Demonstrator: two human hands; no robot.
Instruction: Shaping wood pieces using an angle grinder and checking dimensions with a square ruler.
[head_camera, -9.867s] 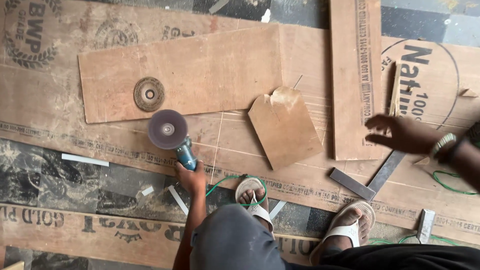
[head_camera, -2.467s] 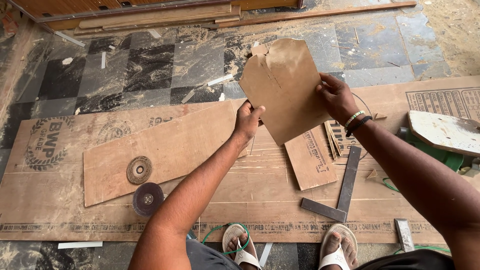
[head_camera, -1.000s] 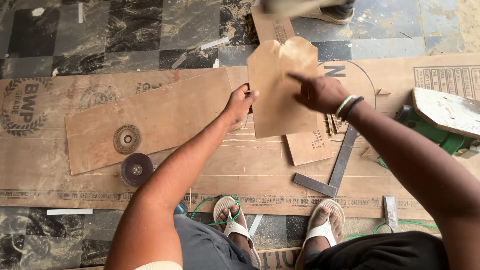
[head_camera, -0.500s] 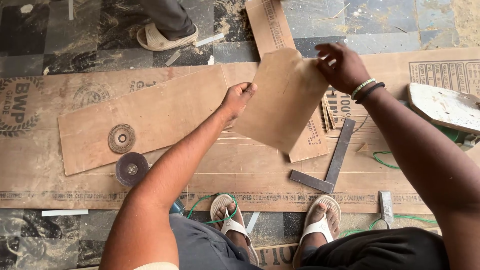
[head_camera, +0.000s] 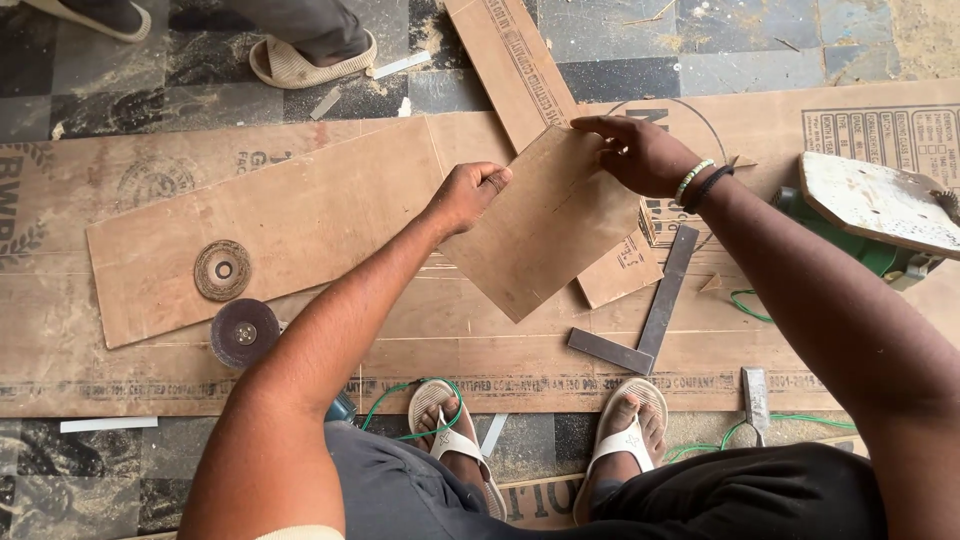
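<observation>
Left hand, right hand: fingers grasping brown plywood piece above printed plywood sheet.

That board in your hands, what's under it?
Under the held board lie a smaller plywood offcut, partly covered, and the big floor sheet. Anything else beneath is hidden.

Bright, even daylight fills the scene; shadows under the plywood piece and arms are soft and short. Focus is sharp throughout, no glare, slight wide-angle stretch at edges.
</observation>
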